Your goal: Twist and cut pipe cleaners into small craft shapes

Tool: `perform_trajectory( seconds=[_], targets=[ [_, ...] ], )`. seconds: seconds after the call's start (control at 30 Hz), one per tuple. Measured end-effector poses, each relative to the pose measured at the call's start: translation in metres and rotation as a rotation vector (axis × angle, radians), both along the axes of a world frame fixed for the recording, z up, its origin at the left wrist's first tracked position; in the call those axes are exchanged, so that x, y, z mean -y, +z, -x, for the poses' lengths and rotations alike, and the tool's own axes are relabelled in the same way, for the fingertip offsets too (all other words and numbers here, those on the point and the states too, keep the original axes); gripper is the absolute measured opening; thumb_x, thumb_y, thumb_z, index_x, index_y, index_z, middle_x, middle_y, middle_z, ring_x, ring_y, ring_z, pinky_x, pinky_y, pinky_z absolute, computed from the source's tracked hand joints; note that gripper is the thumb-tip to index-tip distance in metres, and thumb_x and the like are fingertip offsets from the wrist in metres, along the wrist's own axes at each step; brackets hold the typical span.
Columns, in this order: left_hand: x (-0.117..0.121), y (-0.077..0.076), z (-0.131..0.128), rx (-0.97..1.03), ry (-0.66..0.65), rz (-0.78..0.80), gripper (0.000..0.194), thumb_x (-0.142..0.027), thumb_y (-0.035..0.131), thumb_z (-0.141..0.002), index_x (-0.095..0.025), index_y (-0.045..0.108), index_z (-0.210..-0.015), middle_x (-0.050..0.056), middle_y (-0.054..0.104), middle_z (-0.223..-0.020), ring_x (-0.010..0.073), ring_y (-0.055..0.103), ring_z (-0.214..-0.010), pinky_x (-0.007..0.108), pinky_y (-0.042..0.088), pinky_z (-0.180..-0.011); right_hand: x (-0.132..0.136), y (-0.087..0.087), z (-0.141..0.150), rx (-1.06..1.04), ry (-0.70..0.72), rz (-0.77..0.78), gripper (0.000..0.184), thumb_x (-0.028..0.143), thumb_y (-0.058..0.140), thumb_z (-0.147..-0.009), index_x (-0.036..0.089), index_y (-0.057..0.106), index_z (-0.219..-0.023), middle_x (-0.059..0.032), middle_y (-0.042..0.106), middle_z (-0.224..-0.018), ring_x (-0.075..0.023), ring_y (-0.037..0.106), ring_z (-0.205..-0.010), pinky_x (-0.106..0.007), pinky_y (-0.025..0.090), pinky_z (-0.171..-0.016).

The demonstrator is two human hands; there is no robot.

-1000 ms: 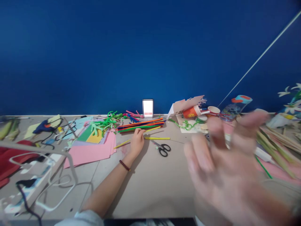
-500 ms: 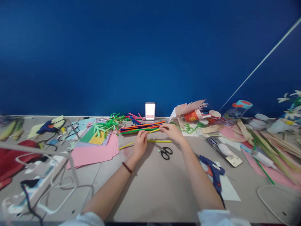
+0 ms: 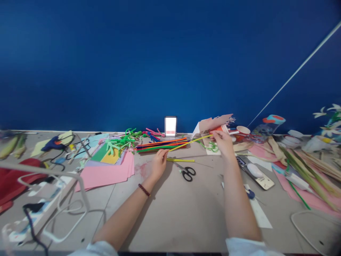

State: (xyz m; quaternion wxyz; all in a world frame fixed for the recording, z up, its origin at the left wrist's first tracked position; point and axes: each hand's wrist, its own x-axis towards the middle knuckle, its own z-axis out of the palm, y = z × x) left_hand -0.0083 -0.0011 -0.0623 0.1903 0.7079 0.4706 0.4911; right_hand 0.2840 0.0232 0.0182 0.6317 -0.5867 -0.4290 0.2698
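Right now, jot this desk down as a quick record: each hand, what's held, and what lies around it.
Left hand: pinching the yellow pipe cleaner
Right hand: pinching the same piece farther along
Held piece: slants between both hands
Beyond left hand: bundle of multicolored pipe cleaners
Between forearms: black-handled scissors, lying on the table
Left of left hand: pink sheets

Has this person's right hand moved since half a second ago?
Yes, rightward: the right hand, pinching the yellow pipe cleaner, is now farther from the black-handled scissors, which haven't moved.
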Motion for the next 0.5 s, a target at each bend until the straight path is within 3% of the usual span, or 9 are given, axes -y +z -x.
perform_trajectory(
  seconds=[0.1,0.27,0.4,0.5],
  targets=[
    [-0.006,-0.002,-0.001,0.213,-0.012,0.126,0.019,-0.03,0.052,-0.085,-0.018,0.067,-0.088,0.006,0.064,-0.086,0.0155,0.059,-0.077,0.026,0.047,-0.068,0.001,0.003,-0.006,-0.024,-0.152,-0.057,0.034,0.046,0.063,-0.066,0.016,0.064,-0.083,-0.0039,0.063,-0.059,-0.0189,0.06,-0.054,-0.036,0.053,-0.06],
    [-0.015,-0.002,-0.001,0.637,-0.064,0.44,0.025,-0.038,0.07,-0.067,-0.016,0.067,-0.077,0.001,0.061,-0.066,0.0098,0.051,-0.054,0.021,0.041,-0.051,0.004,0.006,-0.007,0.126,-0.26,-0.045,0.03,0.039,0.055,-0.072,0.015,0.063,-0.088,-0.0065,0.064,-0.065,-0.0218,0.063,-0.06,-0.038,0.052,-0.063],
    [-0.015,0.002,0.001,0.775,-0.095,0.502,0.026,-0.038,0.073,-0.063,-0.015,0.064,-0.072,-0.002,0.058,-0.062,0.006,0.046,-0.048,0.019,0.038,-0.047,0.007,0.006,-0.003,0.318,-0.295,-0.042,0.026,0.035,0.053,-0.074,0.016,0.064,-0.089,-0.009,0.066,-0.076,-0.0224,0.064,-0.068,-0.04,0.052,-0.073],
    [-0.014,0.005,0.002,0.801,-0.097,0.508,0.028,-0.04,0.074,-0.063,-0.015,0.062,-0.07,-0.001,0.059,-0.063,0.0056,0.046,-0.047,0.018,0.038,-0.046,0.007,0.008,0.003,0.264,-0.271,-0.12,0.03,0.036,0.055,-0.074,0.016,0.061,-0.095,-0.0097,0.066,-0.084,-0.0213,0.064,-0.072,-0.039,0.052,-0.073]
  ],
)
